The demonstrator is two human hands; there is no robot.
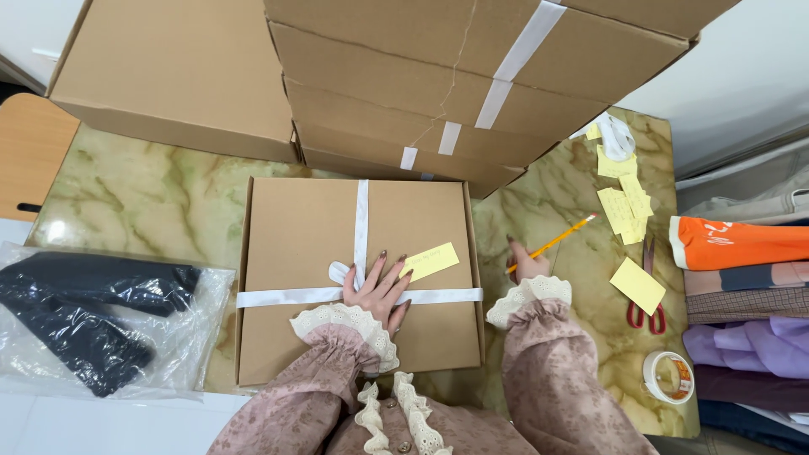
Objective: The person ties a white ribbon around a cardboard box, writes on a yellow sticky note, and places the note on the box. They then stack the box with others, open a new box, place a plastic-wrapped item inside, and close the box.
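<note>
Head view, looking down at a green marbled bench (135, 202).

Left hand (377, 291): flat, fingers spread, palm down on the lid of a flat cardboard box (295, 227). It grips nothing. It lies where the white ribbon (286, 297) crosses itself, just beside the bow. Fingertips touch the lower edge of a yellow note (431, 261) stuck to the lid, right of the upright ribbon band.

Right hand (527, 263): closed around a yellow pencil (556, 240), off the box's right edge, over the bench. Pencil slants up and to the right, far end pointing toward the loose notes.

Box: sits at the middle of the bench, directly before the person, lid shut, ribbon tied both ways across it.

Behind it: a stack of cardboard boxes (472, 76), taped or ribboned in white, leaning over the far edge of the bench. One more large box (177, 76) at far left.

Right side of bench: scattered yellow notes (625, 206), one larger yellow pad (638, 285), red-handled scissors (645, 312) partly under it, a roll of tape (668, 376) near the front corner, a coil of white ribbon (618, 135) at the back.

Far right: folded clothes (742, 286) piled in orange, plaid, purple.

Left: a dark garment in a clear plastic bag (101, 320).

Sleeves: dusty pink floral, lace cuffs.
</note>
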